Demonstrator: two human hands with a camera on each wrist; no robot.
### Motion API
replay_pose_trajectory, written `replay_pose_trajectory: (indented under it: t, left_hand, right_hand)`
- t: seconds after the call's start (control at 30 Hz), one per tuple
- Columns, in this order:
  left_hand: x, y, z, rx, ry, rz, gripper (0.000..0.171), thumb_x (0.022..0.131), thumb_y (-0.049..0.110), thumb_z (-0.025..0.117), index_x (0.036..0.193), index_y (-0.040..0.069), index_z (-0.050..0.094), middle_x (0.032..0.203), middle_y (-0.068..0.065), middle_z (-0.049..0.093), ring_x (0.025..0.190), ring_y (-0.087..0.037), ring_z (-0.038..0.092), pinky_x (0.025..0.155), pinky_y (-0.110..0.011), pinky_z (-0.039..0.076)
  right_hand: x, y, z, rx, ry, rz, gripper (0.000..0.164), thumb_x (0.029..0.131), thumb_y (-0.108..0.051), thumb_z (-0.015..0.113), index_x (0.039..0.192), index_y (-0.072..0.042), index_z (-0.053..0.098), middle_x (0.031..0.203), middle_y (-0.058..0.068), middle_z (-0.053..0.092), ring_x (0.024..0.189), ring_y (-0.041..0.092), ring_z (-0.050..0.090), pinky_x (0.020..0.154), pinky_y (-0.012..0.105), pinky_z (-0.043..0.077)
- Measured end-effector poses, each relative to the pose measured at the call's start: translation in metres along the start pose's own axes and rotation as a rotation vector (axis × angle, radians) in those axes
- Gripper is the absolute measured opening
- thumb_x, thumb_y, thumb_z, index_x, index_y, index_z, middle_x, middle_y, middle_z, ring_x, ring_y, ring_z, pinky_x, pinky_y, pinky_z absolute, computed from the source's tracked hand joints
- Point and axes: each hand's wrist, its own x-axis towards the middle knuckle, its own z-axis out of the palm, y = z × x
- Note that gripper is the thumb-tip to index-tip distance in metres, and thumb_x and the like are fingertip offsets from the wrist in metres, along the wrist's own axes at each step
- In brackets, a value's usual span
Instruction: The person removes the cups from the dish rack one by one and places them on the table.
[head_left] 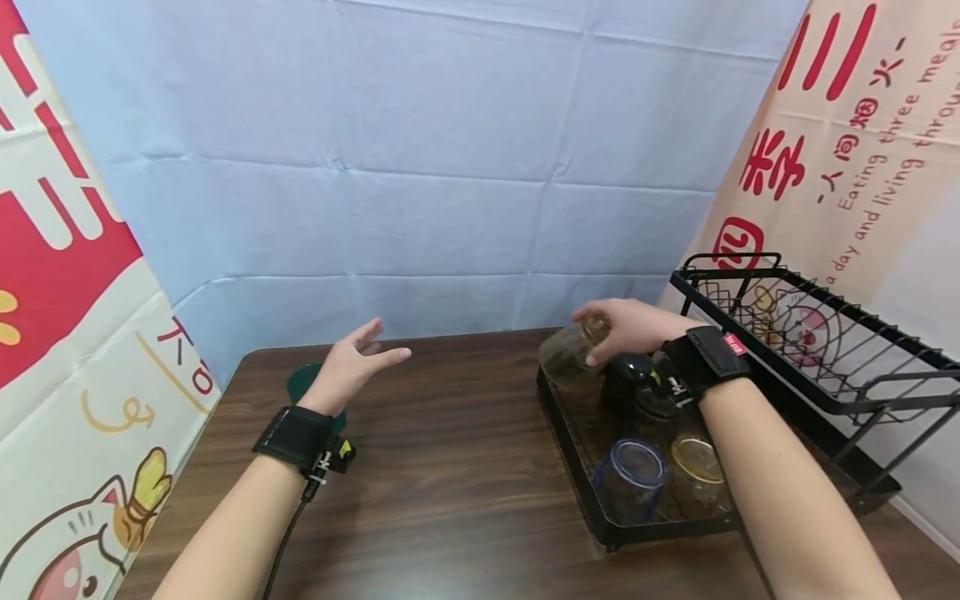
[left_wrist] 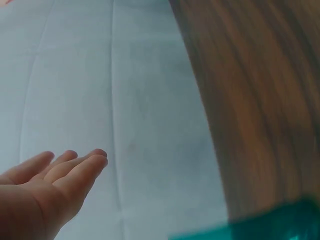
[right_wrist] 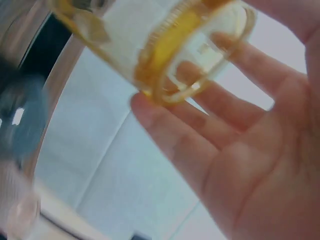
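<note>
My right hand (head_left: pixel 628 325) grips a clear glass with an amber tint (head_left: pixel 566 354) by one end. The glass is tilted, with its wider body pointing down and left over the far left corner of a black tray (head_left: pixel 573 462). In the right wrist view, fingers (right_wrist: pixel 190 150) curl against the thick amber end of the glass (right_wrist: pixel 170 55). My left hand (head_left: pixel 351 367) is in the air at the left, fingers extended and thumb apart, holding nothing. Behind and below it, a teal cup (head_left: pixel 302 382) stands on the table, partly hidden by the hand and wrist.
A blue-ringed glass (head_left: pixel 636 477), a yellow-ringed glass (head_left: pixel 699 467) and dark glassware (head_left: pixel 624 385) stand in the tray. My right forearm covers part of them. A black wire basket (head_left: pixel 832 342) rises above the tray's right side. Blue cloth (head_left: pixel 435 200) hangs behind the wooden table (head_left: pixel 442 467).
</note>
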Motion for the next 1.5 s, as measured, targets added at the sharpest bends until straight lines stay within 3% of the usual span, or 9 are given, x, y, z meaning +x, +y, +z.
replay_pose_trajectory:
  t: [0.2, 0.4, 0.57, 0.7, 0.83, 0.97, 1.13, 1.3, 1.5]
  left_hand:
    - [0.011, -0.008, 0.038, -0.285, -0.059, -0.036, 0.084, 0.103, 0.026, 0.064, 0.165, 0.004, 0.011, 0.168, -0.017, 0.02, 0.153, -0.033, 0.022, 0.122, -0.051, 0.025]
    - [0.017, -0.008, 0.066, -0.621, -0.108, -0.113, 0.074, 0.108, 0.026, 0.052, 0.163, -0.001, 0.011, 0.166, -0.021, 0.02, 0.15, -0.037, 0.03, 0.122, -0.049, 0.026]
    - [0.019, -0.001, 0.07, -0.859, -0.041, -0.151, 0.072, 0.109, 0.031, 0.052, 0.162, -0.002, 0.016, 0.164, -0.023, 0.021, 0.149, -0.038, 0.03, 0.122, -0.047, 0.026]
    - [0.018, 0.004, 0.063, -0.956, 0.022, -0.181, 0.075, 0.108, 0.03, 0.055, 0.162, 0.0, 0.013, 0.164, -0.022, 0.022, 0.151, -0.035, 0.027, 0.121, -0.043, 0.029]
    - [0.019, 0.008, 0.053, -0.859, 0.032, -0.179, 0.069, 0.107, 0.023, 0.057, 0.16, -0.003, 0.022, 0.16, -0.022, 0.032, 0.147, -0.033, 0.036, 0.12, -0.041, 0.031]
    - [0.021, 0.015, 0.044, -0.648, 0.049, -0.136, 0.074, 0.103, 0.022, 0.063, 0.161, -0.001, 0.023, 0.164, -0.019, 0.027, 0.149, -0.029, 0.032, 0.121, -0.042, 0.03]
    - [0.022, 0.018, 0.03, -0.323, 0.113, -0.118, 0.085, 0.096, 0.022, 0.074, 0.163, 0.004, 0.024, 0.165, -0.016, 0.029, 0.152, -0.027, 0.028, 0.121, -0.046, 0.03]
    - [0.022, 0.006, 0.021, -0.048, 0.14, -0.128, 0.097, 0.09, 0.026, 0.082, 0.163, 0.005, 0.022, 0.163, -0.018, 0.034, 0.15, -0.034, 0.031, 0.118, -0.05, 0.034]
    - [0.022, -0.012, 0.027, 0.321, 0.191, -0.069, 0.106, 0.083, 0.029, 0.087, 0.16, -0.005, 0.023, 0.156, -0.026, 0.041, 0.139, -0.044, 0.043, 0.108, -0.055, 0.044]
  right_hand:
    - [0.029, -0.027, 0.026, 0.185, 0.166, -0.097, 0.072, 0.088, -0.022, 0.083, 0.15, -0.006, 0.05, 0.139, 0.018, 0.057, 0.126, 0.037, 0.055, 0.101, 0.053, 0.048]
    - [0.055, -0.06, 0.058, 0.388, 0.218, -0.137, 0.072, 0.091, -0.021, 0.082, 0.153, -0.012, 0.046, 0.152, 0.013, 0.046, 0.138, 0.037, 0.045, 0.105, 0.052, 0.046]
    - [0.066, -0.078, 0.074, 0.501, 0.216, -0.208, 0.071, 0.092, -0.016, 0.08, 0.153, -0.01, 0.043, 0.153, 0.014, 0.044, 0.139, 0.037, 0.043, 0.108, 0.054, 0.044]
    - [0.072, -0.084, 0.081, 0.519, 0.215, -0.23, 0.071, 0.092, -0.014, 0.08, 0.152, -0.009, 0.042, 0.152, 0.014, 0.044, 0.138, 0.035, 0.044, 0.11, 0.052, 0.043]
    - [0.077, -0.085, 0.084, 0.501, 0.21, -0.229, 0.072, 0.09, -0.014, 0.082, 0.15, -0.009, 0.042, 0.151, 0.013, 0.044, 0.139, 0.035, 0.043, 0.11, 0.048, 0.044]
    - [0.077, -0.079, 0.082, 0.449, 0.185, -0.232, 0.071, 0.09, -0.012, 0.082, 0.149, -0.007, 0.042, 0.151, 0.015, 0.043, 0.138, 0.037, 0.044, 0.111, 0.046, 0.044]
    - [0.067, -0.062, 0.071, 0.294, 0.171, -0.2, 0.068, 0.09, -0.011, 0.081, 0.147, -0.001, 0.046, 0.149, 0.019, 0.047, 0.135, 0.039, 0.048, 0.111, 0.048, 0.043]
    - [0.054, -0.037, 0.064, 0.131, 0.153, -0.151, 0.067, 0.088, -0.016, 0.084, 0.144, 0.0, 0.051, 0.145, 0.019, 0.052, 0.132, 0.039, 0.051, 0.108, 0.052, 0.044]
    - [0.033, -0.011, 0.066, 0.035, 0.096, -0.143, 0.062, 0.088, -0.019, 0.084, 0.139, 0.001, 0.055, 0.139, 0.02, 0.056, 0.131, 0.04, 0.051, 0.108, 0.054, 0.044]
